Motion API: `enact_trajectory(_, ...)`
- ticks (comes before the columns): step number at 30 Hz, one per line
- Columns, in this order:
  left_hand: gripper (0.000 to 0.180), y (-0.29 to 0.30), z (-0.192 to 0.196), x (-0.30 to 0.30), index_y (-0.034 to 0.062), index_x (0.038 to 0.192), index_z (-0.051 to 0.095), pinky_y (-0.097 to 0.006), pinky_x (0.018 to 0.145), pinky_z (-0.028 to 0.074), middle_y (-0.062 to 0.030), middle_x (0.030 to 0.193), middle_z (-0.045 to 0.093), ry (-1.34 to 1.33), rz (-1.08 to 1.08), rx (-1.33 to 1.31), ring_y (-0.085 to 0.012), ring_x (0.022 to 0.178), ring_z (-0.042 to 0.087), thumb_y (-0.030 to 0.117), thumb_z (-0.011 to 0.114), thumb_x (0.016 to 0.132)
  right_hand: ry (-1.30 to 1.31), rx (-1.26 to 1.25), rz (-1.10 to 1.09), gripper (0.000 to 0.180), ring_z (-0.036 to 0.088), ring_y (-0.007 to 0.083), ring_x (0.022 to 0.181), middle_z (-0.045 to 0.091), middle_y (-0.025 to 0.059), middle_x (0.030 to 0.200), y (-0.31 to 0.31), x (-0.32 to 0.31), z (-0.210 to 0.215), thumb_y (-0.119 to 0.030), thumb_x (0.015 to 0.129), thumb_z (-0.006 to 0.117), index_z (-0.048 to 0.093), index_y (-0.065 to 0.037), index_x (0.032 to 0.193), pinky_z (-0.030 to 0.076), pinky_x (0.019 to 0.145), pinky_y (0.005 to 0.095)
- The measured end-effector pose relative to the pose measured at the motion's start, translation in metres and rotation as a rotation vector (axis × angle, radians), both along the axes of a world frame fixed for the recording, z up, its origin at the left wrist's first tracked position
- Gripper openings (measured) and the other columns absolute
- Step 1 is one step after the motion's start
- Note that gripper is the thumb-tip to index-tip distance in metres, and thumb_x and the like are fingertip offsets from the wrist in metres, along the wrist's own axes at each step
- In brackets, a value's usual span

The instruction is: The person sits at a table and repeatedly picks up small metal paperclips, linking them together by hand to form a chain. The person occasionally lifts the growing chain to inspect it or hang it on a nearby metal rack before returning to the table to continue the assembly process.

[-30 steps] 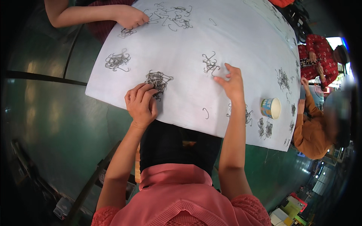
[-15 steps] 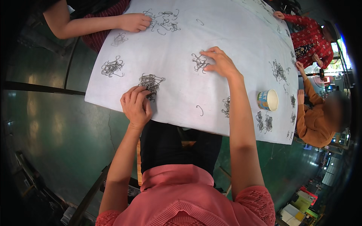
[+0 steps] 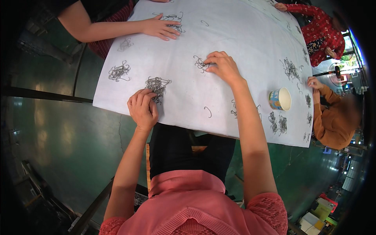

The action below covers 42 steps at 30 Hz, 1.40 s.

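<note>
A dense pile of dark, curved wire hooks (image 3: 158,87) lies near the table's front left. My left hand (image 3: 143,109) rests against its near side, fingers curled together; whatever they hold is hidden. Farther off, right of the middle, my right hand (image 3: 225,68) bends its thumb and fingers around the right side of a smaller cluster of wire hooks (image 3: 201,64). Some hooks show between the fingertips. One single hook (image 3: 207,112) lies between my forearms near the front edge, and more hooks are partly hidden behind my right forearm.
The white-covered table (image 3: 180,111) carries other hook piles at left (image 3: 119,71) and right (image 3: 290,69). A paper cup (image 3: 279,99) stands right of my right forearm. Across the far left, a co-worker's hand (image 3: 161,28) lies over hooks. Two more people are at the right edge.
My right hand has moved slightly left and drawn its fingers in on the hooks, whose cluster has shifted left. My left hand stays put. The co-worker's hand has spread flat over their pile.
</note>
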<state>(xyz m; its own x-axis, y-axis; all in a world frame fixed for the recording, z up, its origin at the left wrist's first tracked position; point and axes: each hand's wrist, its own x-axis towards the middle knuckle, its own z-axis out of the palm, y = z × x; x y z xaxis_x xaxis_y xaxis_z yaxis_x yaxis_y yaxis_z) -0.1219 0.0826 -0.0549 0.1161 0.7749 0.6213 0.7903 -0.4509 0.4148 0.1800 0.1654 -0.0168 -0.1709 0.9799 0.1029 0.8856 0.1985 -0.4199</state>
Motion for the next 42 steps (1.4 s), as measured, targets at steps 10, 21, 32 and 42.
enact_trajectory(10,0.024,0.000,-0.001,-0.001,0.0117,0.089,0.063,-0.035,0.087,0.036,-0.0005,0.100,0.063,0.016,-0.002,0.008,-0.0216,0.100,0.057,0.000,0.056,0.069,-0.159,0.095,0.031,0.011,0.051,0.0192,0.102,0.059,-0.0004,0.099,-0.007,-0.008,-0.003,-0.016,0.077,0.070,0.065,-0.008,0.083,0.042,0.084,0.0361)
enact_trajectory(21,0.034,-0.001,-0.001,0.001,0.0104,0.101,0.060,-0.038,0.091,0.035,-0.0043,0.109,0.060,-0.047,0.029,0.014,-0.0250,0.108,0.054,-0.001,0.057,0.069,-0.061,0.017,-0.112,0.009,0.044,0.0226,0.113,0.052,0.0052,0.112,-0.028,-0.015,0.009,-0.011,0.086,0.061,0.060,-0.004,0.092,0.039,0.089,0.0378)
enact_trajectory(32,0.028,0.020,-0.002,-0.025,0.0035,0.111,0.054,-0.042,0.100,0.033,-0.0107,0.119,0.054,-0.488,0.198,-0.032,-0.0298,0.117,0.047,0.004,0.053,0.083,0.171,0.137,0.258,0.013,0.048,0.0281,0.109,0.054,0.0085,0.110,0.012,-0.139,0.030,-0.014,0.084,0.065,0.059,-0.004,0.091,0.042,0.090,0.0399)
enact_trajectory(42,0.042,0.112,-0.011,-0.104,0.0009,0.118,0.056,-0.038,0.104,0.033,-0.0177,0.124,0.055,-0.631,0.114,-0.210,-0.0313,0.126,0.044,0.030,0.032,0.101,-0.023,0.018,0.390,0.016,0.049,0.0260,0.112,0.056,0.0085,0.112,0.052,-0.269,0.018,-0.017,0.081,0.067,0.068,-0.010,0.095,0.039,0.094,0.0454)
